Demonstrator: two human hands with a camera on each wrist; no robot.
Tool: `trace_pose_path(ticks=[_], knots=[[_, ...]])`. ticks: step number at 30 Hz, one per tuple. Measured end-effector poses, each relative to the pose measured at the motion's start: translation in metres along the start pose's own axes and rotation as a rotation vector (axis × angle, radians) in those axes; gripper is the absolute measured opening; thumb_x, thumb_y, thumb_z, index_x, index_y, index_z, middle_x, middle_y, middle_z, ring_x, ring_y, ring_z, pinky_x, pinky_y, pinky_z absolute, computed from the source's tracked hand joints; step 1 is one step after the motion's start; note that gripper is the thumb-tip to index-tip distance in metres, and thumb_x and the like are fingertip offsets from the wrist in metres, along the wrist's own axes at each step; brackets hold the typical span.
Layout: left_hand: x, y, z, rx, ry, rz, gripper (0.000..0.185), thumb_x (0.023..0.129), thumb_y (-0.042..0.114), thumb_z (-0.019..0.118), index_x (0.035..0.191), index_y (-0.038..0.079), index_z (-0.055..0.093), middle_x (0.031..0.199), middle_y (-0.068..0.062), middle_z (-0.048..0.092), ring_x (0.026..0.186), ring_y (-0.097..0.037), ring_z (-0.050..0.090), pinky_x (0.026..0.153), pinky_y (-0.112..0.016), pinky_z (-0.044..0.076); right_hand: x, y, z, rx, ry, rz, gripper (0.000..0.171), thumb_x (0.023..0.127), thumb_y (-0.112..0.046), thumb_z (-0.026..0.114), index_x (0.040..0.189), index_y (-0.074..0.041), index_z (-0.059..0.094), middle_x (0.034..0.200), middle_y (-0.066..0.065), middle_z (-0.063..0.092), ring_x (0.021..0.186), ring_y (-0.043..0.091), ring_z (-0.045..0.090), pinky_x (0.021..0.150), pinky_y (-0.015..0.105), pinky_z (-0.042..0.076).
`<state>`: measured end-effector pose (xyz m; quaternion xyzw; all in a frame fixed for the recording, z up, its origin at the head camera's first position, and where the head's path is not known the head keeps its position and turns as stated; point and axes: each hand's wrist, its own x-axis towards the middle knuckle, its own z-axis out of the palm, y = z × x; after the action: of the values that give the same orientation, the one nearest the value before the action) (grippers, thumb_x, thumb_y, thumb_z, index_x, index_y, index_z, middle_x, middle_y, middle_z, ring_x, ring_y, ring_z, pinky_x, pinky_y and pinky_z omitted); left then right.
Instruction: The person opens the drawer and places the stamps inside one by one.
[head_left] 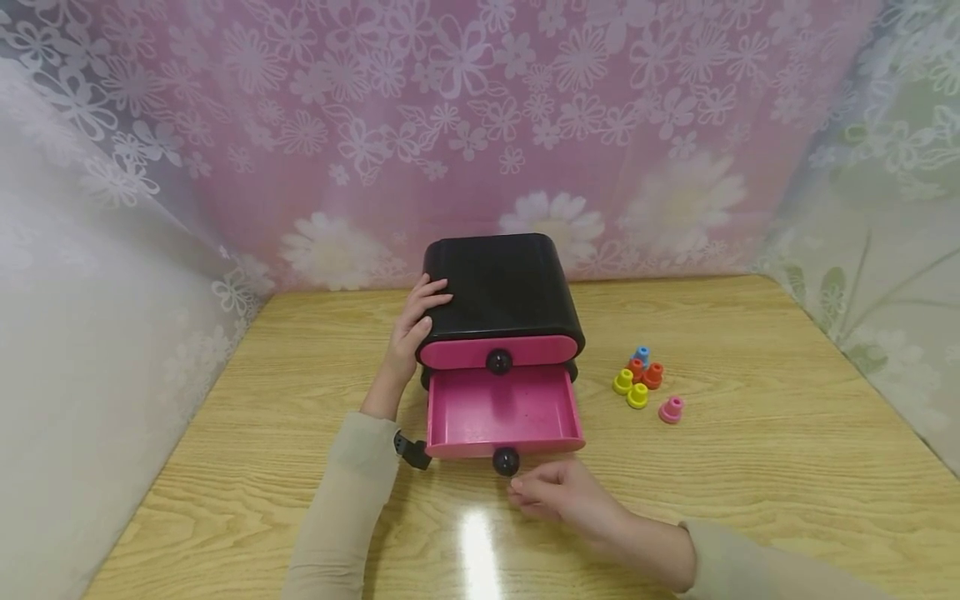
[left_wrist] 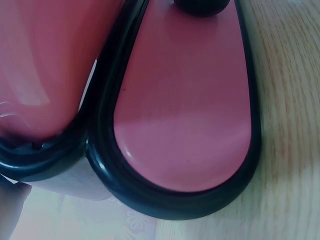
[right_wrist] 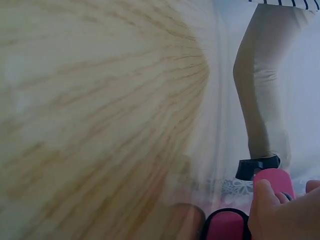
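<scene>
The small black plastic drawer chest [head_left: 501, 292] with pink fronts stands mid-table in the head view, left hand [head_left: 412, 329] lying open-fingered against its side, right hand [head_left: 558, 492] loosely curled and empty beside the open lower drawer's black round knob [head_left: 506, 461], while the left wrist view shows the closed pink upper drawer front [left_wrist: 185, 110] and the right wrist view only fingertips [right_wrist: 265, 200], so a hard tug could slide the chest.

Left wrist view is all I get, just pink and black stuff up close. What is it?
Observer: It is a small black drawer box with two pink drawers, standing on a wooden table.
Operator: Are the drawers open?
Observer: The lower drawer is pulled out and looks empty; the upper drawer is closed.
Operator: Where are the hands?
Observer: The left hand rests against the box's left side. The right hand is just in front of the lower drawer's black knob, and I cannot tell whether it touches it.
Operator: Any toys?
Observer: Yes, six small coloured pegs sit on the table, right of the box.
</scene>
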<state>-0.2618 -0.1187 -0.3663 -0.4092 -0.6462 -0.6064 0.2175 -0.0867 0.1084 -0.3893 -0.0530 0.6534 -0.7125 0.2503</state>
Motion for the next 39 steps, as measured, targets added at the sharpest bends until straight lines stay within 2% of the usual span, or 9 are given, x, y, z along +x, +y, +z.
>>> trace_pose_path(ticks=[7,12,19,27,32,35,39], knots=[[0.0,0.0,0.0,0.002,0.001,-0.001,0.04,0.084,0.011,0.034,0.11,-0.017,0.049,0.128,-0.03,0.036,0.13,-0.036,0.01,0.104,-0.042,0.005,-0.011,-0.013,-0.005,-0.057,-0.019,-0.076,0.04,0.084,-0.015,0.058,0.106,0.017,0.053,0.101,0.023,0.06,0.092,0.025,0.06,0.08,0.037,0.046],[-0.001,0.0,0.0,0.008,0.002,-0.012,0.041,0.084,0.013,0.034,0.11,-0.016,0.049,0.128,-0.029,0.036,0.13,-0.036,0.01,0.104,-0.043,0.006,-0.017,-0.026,-0.011,-0.176,0.053,-0.109,0.039,0.082,-0.018,0.06,0.108,0.01,0.057,0.103,0.019,0.06,0.091,0.024,0.059,0.079,0.034,0.047],[-0.001,0.0,0.0,0.009,0.004,-0.019,0.044,0.088,0.023,0.037,0.112,-0.012,0.051,0.129,-0.027,0.037,0.13,-0.034,0.012,0.104,-0.042,0.008,-0.018,-0.038,-0.028,-0.197,0.108,-0.167,0.04,0.084,-0.015,0.057,0.11,0.014,0.053,0.106,0.023,0.059,0.09,0.021,0.06,0.08,0.032,0.046],[-0.001,0.001,0.0,0.012,-0.008,-0.021,0.041,0.084,0.012,0.034,0.111,-0.016,0.049,0.129,-0.029,0.035,0.13,-0.035,0.01,0.104,-0.042,0.006,-0.015,-0.047,-0.048,-0.22,0.192,-0.194,0.041,0.085,-0.015,0.056,0.112,0.015,0.051,0.103,0.02,0.06,0.091,0.02,0.06,0.081,0.033,0.046],[-0.001,0.0,0.0,0.001,-0.012,-0.018,0.041,0.084,0.012,0.034,0.111,-0.017,0.048,0.129,-0.029,0.035,0.131,-0.034,0.009,0.104,-0.042,0.005,-0.012,-0.05,-0.062,-0.265,0.199,-0.197,0.041,0.084,-0.017,0.058,0.112,0.013,0.053,0.106,0.022,0.058,0.092,0.023,0.06,0.079,0.031,0.047],[-0.001,-0.001,0.0,-0.003,-0.009,-0.014,0.042,0.084,0.013,0.035,0.111,-0.017,0.048,0.129,-0.029,0.035,0.131,-0.033,0.01,0.104,-0.041,0.005,-0.011,-0.05,-0.072,-0.323,0.213,-0.202,0.041,0.084,-0.018,0.059,0.111,0.012,0.054,0.107,0.02,0.058,0.092,0.023,0.059,0.079,0.03,0.047],[-0.001,-0.001,-0.001,0.002,-0.007,-0.014,0.042,0.085,0.014,0.035,0.111,-0.016,0.048,0.129,-0.029,0.035,0.131,-0.032,0.01,0.104,-0.042,0.006,-0.01,-0.05,-0.087,-0.415,0.252,-0.223,0.04,0.083,-0.017,0.059,0.111,0.011,0.055,0.106,0.019,0.059,0.087,0.015,0.061,0.077,0.029,0.048]])
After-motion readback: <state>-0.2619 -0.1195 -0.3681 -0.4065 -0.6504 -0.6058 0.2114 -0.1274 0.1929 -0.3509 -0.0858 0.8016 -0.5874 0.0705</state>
